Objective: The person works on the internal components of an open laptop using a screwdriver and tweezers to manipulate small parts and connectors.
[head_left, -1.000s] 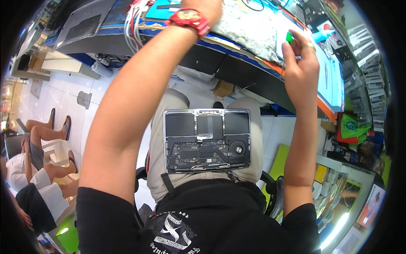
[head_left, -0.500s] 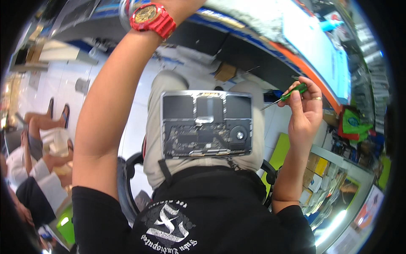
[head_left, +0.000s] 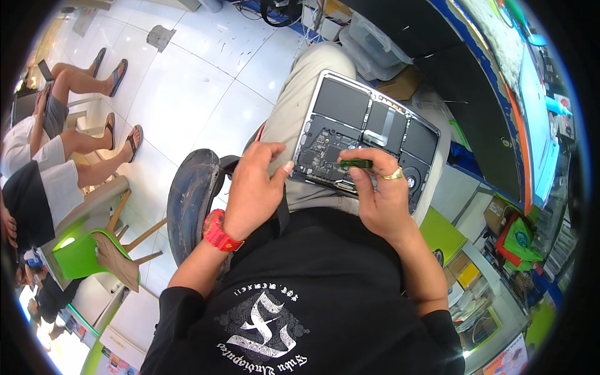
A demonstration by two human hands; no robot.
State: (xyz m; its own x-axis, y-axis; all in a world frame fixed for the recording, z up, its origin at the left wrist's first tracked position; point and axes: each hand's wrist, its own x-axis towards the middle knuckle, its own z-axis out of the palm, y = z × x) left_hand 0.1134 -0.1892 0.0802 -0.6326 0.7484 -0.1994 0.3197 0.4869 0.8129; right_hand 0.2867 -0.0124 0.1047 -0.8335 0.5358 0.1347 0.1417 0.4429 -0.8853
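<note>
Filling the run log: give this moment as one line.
left hand: steadies opened laptop on lap | right hand: holds green screwdriver over board

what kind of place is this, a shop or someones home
Most likely a small electronics repair shop. An opened laptop lies on the person's lap, the right hand holds a green screwdriver over it, and people sit waiting on chairs nearby.

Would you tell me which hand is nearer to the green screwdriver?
Right. The right hand grips the green screwdriver over the opened laptop; the left hand rests at the laptop's left edge.
</note>
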